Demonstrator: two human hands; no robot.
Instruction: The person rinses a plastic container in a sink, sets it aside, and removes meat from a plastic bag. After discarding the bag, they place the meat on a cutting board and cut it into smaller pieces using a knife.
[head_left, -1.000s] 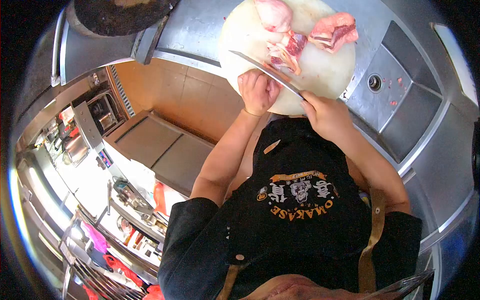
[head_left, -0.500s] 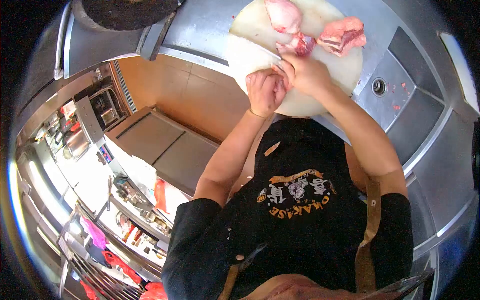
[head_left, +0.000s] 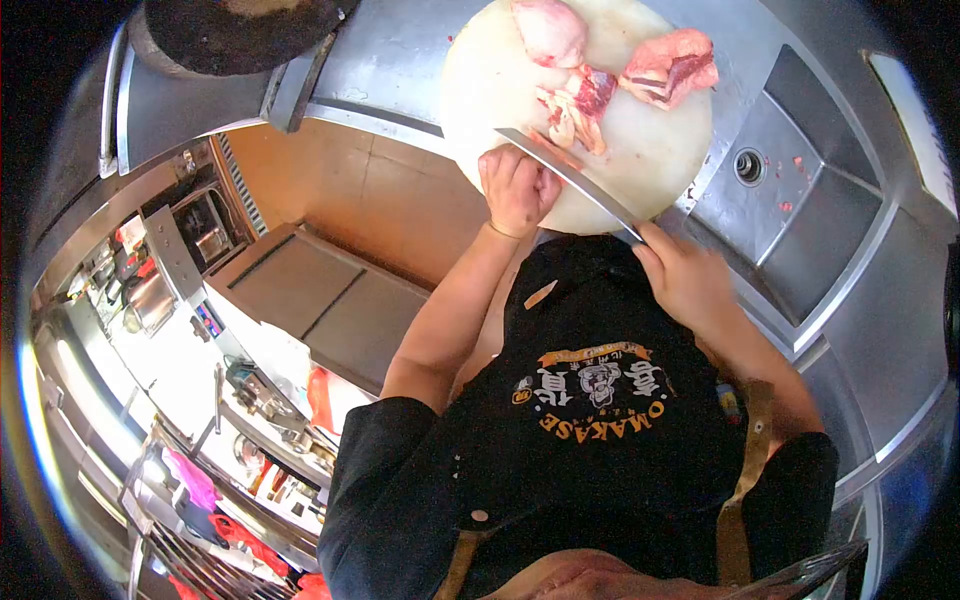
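Note:
My right hand grips the handle of a long knife. Its blade slants up and left over the near part of the round white cutting board. Just left of the blade, my left hand rests at the board's near edge with its fingers curled; what lies under them is hidden. A thin reddish strip of meat lies along the far side of the blade. Beyond it are a ragged dark-red piece of meat, a pale pink lump of meat and a thick, layered chunk.
Right of the board is a metal sink with a drain and small red scraps. A dark round pan stands at the upper left. A metal cabinet and cluttered shelves lie to the left.
My right hand has drawn back down and right, away from my left hand, and the knife's blade now shows in full. The ragged meat's pale lower part has come into view.

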